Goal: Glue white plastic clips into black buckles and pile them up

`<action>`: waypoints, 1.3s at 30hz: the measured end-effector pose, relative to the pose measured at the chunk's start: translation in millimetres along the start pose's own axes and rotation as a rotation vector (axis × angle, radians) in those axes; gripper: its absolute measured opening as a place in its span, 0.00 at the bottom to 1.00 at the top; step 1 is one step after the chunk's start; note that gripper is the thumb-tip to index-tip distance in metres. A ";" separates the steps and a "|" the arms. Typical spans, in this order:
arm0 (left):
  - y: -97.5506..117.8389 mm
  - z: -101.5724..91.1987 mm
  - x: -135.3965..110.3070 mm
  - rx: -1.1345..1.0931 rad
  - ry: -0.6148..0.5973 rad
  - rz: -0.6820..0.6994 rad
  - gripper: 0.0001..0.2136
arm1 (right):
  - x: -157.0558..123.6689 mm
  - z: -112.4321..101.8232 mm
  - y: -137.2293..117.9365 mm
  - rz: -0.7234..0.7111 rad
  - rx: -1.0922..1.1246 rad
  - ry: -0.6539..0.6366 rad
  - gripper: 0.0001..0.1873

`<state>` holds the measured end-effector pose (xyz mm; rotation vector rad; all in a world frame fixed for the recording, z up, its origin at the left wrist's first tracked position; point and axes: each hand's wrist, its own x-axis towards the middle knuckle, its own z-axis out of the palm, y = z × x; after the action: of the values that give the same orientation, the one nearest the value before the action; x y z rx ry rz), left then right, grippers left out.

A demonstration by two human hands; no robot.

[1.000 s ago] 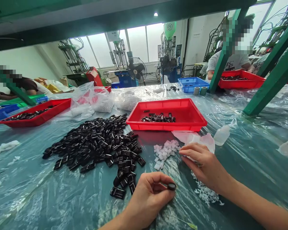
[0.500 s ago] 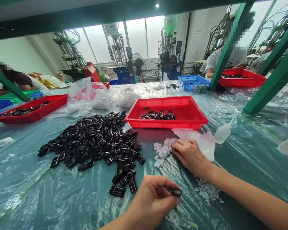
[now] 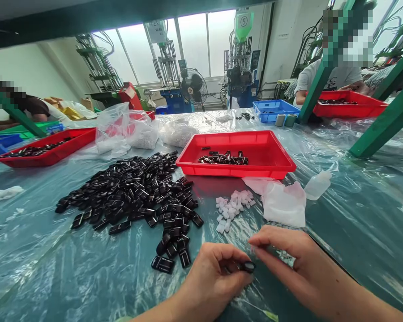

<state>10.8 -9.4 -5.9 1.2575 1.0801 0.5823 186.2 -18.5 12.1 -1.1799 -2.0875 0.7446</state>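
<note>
In the head view, the left hand (image 3: 215,279) is closed in a pinch on one small black piece (image 3: 247,267), which sits at its fingertips near the tabletop's near edge. The right hand (image 3: 298,264) is just beside it, fingers reaching toward that piece; whether they grip anything is too small to tell. Under the right hand lies a scatter of white plastic bits (image 3: 285,257), partly hidden.

Left of the hands spreads one large heap of glossy black striped pieces (image 3: 130,197), too many to count. Farther on, one red tray (image 3: 235,143) holds a small cluster of similar black pieces (image 3: 223,158). Right of the heap sits a pile of white cubes (image 3: 231,210), then a crumpled white bag (image 3: 284,205) and one translucent plastic bottle (image 3: 318,184). Clear plastic sheeting (image 3: 53,250) covers the tabletop.

Beyond stand three clear bags, the nearest (image 3: 109,132) at left, plus a second red tray (image 3: 43,154) at left, a blue crate (image 3: 272,109), two small rolls (image 3: 285,120) and a third red tray (image 3: 349,97). Two co-workers sit far off, one at left (image 3: 30,107), one in a gray T-shirt (image 3: 332,80) at right. The only clear writing is a "5" on the green hopper (image 3: 243,22) of a far machine, near a black fan (image 3: 192,85).
</note>
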 end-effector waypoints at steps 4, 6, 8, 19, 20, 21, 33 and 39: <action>1.2 -0.2 0.4 0.045 -0.042 0.036 0.04 | -3.8 9.9 0.9 -0.193 0.016 0.059 0.10; 0.5 -0.9 0.2 0.062 -0.039 0.038 0.05 | -4.8 13.8 4.7 -0.281 -0.023 0.127 0.10; -0.2 -1.3 0.0 0.053 -0.035 0.025 0.05 | -5.6 16.0 8.2 -0.353 -0.055 0.157 0.11; -3.6 -1.4 2.0 0.087 -0.033 0.044 0.06 | -9.0 18.2 12.1 -0.458 -0.218 0.224 0.10; -4.4 -1.4 2.2 0.099 -0.029 0.051 0.06 | -9.7 19.0 11.6 -0.456 -0.241 0.237 0.10; -5.1 -1.3 2.4 0.110 -0.025 0.050 0.06 | -10.4 19.8 11.2 -0.452 -0.262 0.247 0.10; -9.2 0.2 0.6 0.104 -0.039 0.078 0.05 | -16.0 22.5 10.5 -0.263 -0.109 0.180 0.12; -9.2 0.0 -0.4 0.105 -0.033 0.058 0.06 | -16.9 25.2 9.5 -0.078 0.087 0.162 0.10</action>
<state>8.9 -12.1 -14.4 1.3890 1.0603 0.5524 179.4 -33.4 -15.2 -1.0687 -1.9366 0.6739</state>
